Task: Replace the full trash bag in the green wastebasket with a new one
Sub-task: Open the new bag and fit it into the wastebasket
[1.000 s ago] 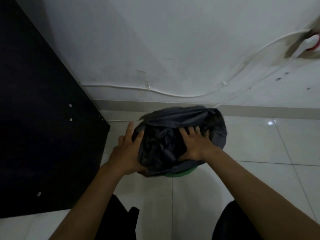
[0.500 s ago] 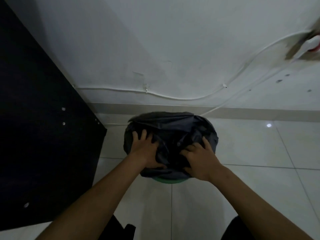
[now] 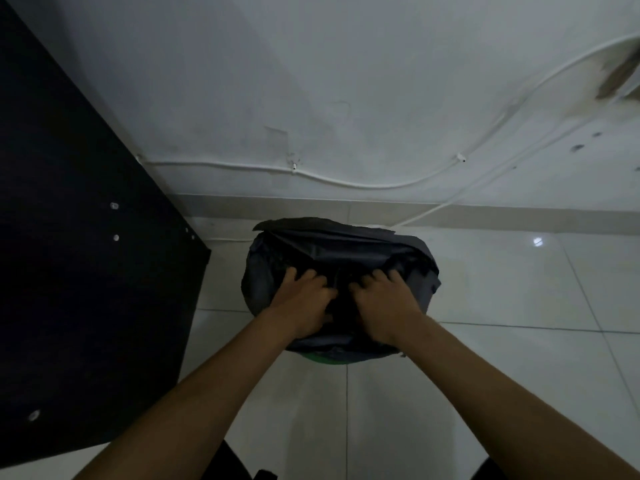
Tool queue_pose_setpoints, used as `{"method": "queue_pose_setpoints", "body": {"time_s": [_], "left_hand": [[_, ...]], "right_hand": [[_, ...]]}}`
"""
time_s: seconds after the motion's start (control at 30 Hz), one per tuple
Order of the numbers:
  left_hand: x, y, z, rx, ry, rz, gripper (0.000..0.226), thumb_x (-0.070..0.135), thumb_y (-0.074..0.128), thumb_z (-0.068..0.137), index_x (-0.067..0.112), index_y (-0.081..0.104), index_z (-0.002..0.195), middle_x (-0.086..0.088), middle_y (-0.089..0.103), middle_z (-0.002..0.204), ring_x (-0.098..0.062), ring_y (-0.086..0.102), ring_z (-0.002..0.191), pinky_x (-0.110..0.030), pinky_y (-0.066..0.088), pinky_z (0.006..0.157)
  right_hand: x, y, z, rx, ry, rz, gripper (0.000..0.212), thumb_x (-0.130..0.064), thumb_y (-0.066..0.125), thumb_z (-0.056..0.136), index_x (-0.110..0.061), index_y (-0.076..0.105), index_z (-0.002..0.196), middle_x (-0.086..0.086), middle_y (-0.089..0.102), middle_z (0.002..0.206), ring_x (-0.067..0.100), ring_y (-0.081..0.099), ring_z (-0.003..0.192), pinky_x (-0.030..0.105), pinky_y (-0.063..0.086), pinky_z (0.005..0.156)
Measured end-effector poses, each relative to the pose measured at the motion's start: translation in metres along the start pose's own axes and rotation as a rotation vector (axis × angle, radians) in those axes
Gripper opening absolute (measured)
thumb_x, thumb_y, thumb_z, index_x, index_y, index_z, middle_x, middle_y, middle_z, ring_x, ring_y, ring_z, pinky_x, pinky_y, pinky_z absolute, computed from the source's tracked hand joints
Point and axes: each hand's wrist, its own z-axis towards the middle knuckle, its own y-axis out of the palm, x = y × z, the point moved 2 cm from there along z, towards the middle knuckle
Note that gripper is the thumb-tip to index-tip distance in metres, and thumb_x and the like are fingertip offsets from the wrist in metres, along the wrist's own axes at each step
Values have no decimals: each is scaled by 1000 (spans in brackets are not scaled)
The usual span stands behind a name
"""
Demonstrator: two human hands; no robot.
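A dark grey trash bag (image 3: 346,251) is draped over the green wastebasket (image 3: 327,360), which shows only as a thin green sliver at the near edge. The basket stands on the tiled floor close to the wall. My left hand (image 3: 301,299) and my right hand (image 3: 384,303) lie side by side on the middle of the bag, fingers curled into the plastic and pressing it down into the basket's opening. The bag's rim folds outward over the basket's sides. The inside of the basket is hidden.
A black furniture panel (image 3: 86,271) with small metal fittings stands at the left, close to the basket. A white cable (image 3: 346,183) runs along the wall above the skirting. Glossy white floor tiles (image 3: 519,289) spread to the right and toward me.
My hands have moved from the bag's sides to its centre, now close together and digging into the plastic. The bag looks flatter and more spread over the basket's rim.
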Motion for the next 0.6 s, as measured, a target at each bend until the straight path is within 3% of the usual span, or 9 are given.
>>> {"method": "queue_pose_setpoints", "body": {"time_s": [0.1, 0.17, 0.23, 0.3, 0.37, 0.43, 0.47, 0.53, 0.6], "left_hand": [[-4, 27, 3, -378, -100, 140, 79, 67, 40, 90, 33, 10, 155, -7, 12, 162, -34, 6, 146, -59, -6, 114], [-3, 35, 5, -410, -102, 111, 89, 78, 34, 84, 34, 4, 155, -5, 9, 163, -34, 5, 147, -59, -8, 115], [-2, 31, 5, -303, -57, -92, 74, 69, 44, 87, 35, 29, 150, -6, 31, 154, -33, 26, 140, -54, 13, 116], [-6, 17, 5, -97, -10, -356, 42, 44, 57, 91, 24, 56, 128, -8, 56, 131, -28, 53, 118, -42, 44, 99], [-13, -2, 3, 132, 4, -514, 27, 29, 59, 90, 21, 63, 115, -4, 64, 118, -22, 60, 104, -38, 53, 83], [-18, -18, -1, 269, 9, -448, 36, 29, 60, 89, 27, 58, 125, 0, 55, 131, -22, 49, 117, -40, 47, 92], [-20, -19, -2, 248, -20, -322, 47, 35, 61, 89, 32, 51, 134, 0, 43, 145, -25, 37, 128, -43, 38, 100], [-28, -14, -8, 76, -109, -126, 76, 60, 62, 81, 43, 29, 148, 1, 3, 163, -32, 7, 144, -55, 14, 110], [-38, -4, -12, -62, -179, -115, 109, 82, 59, 65, 48, 3, 151, 1, -27, 159, -36, -13, 146, -62, -1, 111]], "right_hand": [[-12, 33, 26, -393, 22, -85, 69, -48, 39, 96, -23, 15, 155, 9, 20, 161, 35, 17, 146, 53, 14, 118], [-14, 62, 42, -563, 67, 16, 73, -50, 37, 97, -25, 3, 156, 7, 9, 164, 33, 12, 149, 50, 11, 120], [-16, 72, 49, -679, 61, 102, 70, -46, 39, 98, -24, 6, 156, 6, 13, 163, 31, 17, 147, 46, 14, 120], [-21, 58, 44, -696, 6, 138, 56, -32, 42, 100, -15, 28, 152, 13, 34, 155, 33, 38, 137, 43, 31, 113], [-20, 31, 35, -493, -91, 194, 36, -22, 43, 100, -5, 54, 129, 18, 59, 129, 33, 59, 111, 37, 48, 87], [-8, -2, 16, -85, -169, 190, 23, -20, 52, 92, -7, 62, 109, 15, 68, 101, 33, 65, 84, 32, 41, 61], [1, -10, 5, 119, -185, 111, 23, -21, 60, 83, -10, 64, 102, 12, 69, 90, 33, 64, 76, 31, 37, 58], [18, -12, -16, 298, -119, -38, 37, -35, 71, 66, -15, 69, 97, 8, 70, 86, 33, 65, 83, 38, 45, 69], [27, -4, -35, 205, -27, 9, 59, -57, 63, 65, -20, 70, 110, 12, 67, 118, 38, 59, 116, 59, 45, 91]]}}
